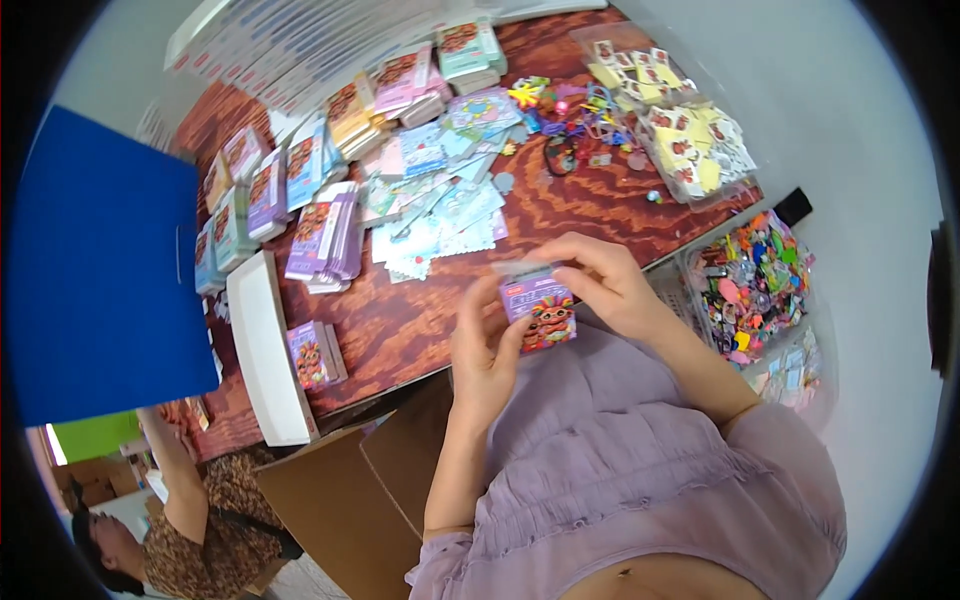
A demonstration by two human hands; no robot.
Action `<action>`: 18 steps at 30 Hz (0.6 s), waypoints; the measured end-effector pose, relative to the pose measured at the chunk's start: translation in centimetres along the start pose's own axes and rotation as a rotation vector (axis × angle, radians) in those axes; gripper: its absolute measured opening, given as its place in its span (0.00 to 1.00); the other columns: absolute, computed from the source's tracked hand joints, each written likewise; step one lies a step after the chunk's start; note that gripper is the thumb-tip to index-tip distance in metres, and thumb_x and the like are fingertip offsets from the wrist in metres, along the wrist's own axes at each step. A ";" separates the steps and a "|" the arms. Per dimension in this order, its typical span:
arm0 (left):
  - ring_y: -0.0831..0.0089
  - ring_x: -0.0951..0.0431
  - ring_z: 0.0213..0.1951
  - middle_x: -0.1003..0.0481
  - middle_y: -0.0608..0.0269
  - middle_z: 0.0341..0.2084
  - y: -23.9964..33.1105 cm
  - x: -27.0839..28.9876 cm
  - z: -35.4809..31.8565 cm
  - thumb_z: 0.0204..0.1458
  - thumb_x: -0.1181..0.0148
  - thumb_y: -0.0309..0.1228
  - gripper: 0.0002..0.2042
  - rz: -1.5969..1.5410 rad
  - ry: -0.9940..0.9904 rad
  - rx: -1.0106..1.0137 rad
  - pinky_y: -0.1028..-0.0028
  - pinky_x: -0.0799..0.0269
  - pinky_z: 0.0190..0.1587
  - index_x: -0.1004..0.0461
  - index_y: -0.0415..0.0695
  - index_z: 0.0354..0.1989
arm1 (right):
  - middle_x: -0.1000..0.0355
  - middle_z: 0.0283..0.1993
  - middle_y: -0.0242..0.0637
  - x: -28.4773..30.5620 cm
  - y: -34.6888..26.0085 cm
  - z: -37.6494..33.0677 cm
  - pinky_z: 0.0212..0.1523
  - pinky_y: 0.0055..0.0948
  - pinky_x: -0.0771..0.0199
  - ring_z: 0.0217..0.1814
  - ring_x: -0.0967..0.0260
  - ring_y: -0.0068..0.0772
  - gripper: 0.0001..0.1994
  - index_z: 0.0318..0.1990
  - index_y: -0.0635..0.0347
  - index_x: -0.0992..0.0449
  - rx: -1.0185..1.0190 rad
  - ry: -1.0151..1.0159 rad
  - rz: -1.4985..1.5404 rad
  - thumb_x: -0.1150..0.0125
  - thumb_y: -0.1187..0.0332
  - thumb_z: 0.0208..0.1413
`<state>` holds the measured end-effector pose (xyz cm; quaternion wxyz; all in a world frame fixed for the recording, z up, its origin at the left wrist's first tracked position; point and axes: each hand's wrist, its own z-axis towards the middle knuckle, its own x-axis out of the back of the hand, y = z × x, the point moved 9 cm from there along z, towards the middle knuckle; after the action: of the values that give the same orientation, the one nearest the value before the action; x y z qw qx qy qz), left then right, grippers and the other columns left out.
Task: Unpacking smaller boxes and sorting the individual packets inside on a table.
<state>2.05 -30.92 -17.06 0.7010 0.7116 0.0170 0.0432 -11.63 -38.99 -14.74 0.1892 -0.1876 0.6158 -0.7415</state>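
Observation:
Close to the table's front edge, a small purple printed box (545, 300) is held up in front of me. My left hand (484, 345) is closed round its left side, with the thumb across the printed face. At the box's upper end, my right hand (603, 282) pinches with thumb and fingers near a pale, thin flap (520, 267). I cannot make out whether that flap is part of the box or a separate piece. Beyond my hands lies a spread of pale blue and green printed sheets (440, 232).
Stacks of flat purple cartons (325, 237) and a white tray (262, 350) stand left. At the back right are small colourful toys (590, 115) and a clear tray of yellow cards (700, 150). A bin of trinkets (750, 290) sits right. Another person (215, 520) works beyond a blue panel (110, 265).

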 end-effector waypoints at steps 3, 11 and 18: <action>0.69 0.21 0.45 0.33 0.53 0.52 0.2 0.5 -0.3 0.54 0.43 0.11 0.31 0.045 0.102 -0.008 0.75 0.21 0.44 0.48 0.43 0.65 | 0.25 0.44 0.38 -0.6 -0.2 0.2 0.43 0.24 0.29 0.45 0.28 0.25 0.06 0.41 0.66 0.23 0.125 -0.088 0.050 0.40 0.77 0.57; 0.68 0.21 0.45 0.30 0.51 0.51 0.4 -0.6 -0.2 0.53 0.43 0.11 0.35 0.087 0.000 0.024 0.73 0.22 0.45 0.50 0.43 0.68 | 0.24 0.32 0.29 0.5 2.7 0.2 0.34 0.20 0.29 0.34 0.31 0.13 0.03 0.33 0.65 0.23 -0.268 0.042 0.178 0.34 0.76 0.54; 0.68 0.22 0.47 0.31 0.51 0.51 -0.3 0.2 -1.1 0.55 0.44 0.11 0.36 -0.057 0.046 0.085 0.74 0.22 0.47 0.52 0.41 0.70 | 0.23 0.31 0.31 -0.1 2.1 0.9 0.34 0.22 0.28 0.33 0.28 0.15 0.05 0.35 0.68 0.21 -0.191 -0.131 0.049 0.33 0.75 0.53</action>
<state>2.14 -29.81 -17.33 0.6703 0.7390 0.0552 0.0390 -10.98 -40.01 -16.62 0.2285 -0.2376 0.6744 -0.6607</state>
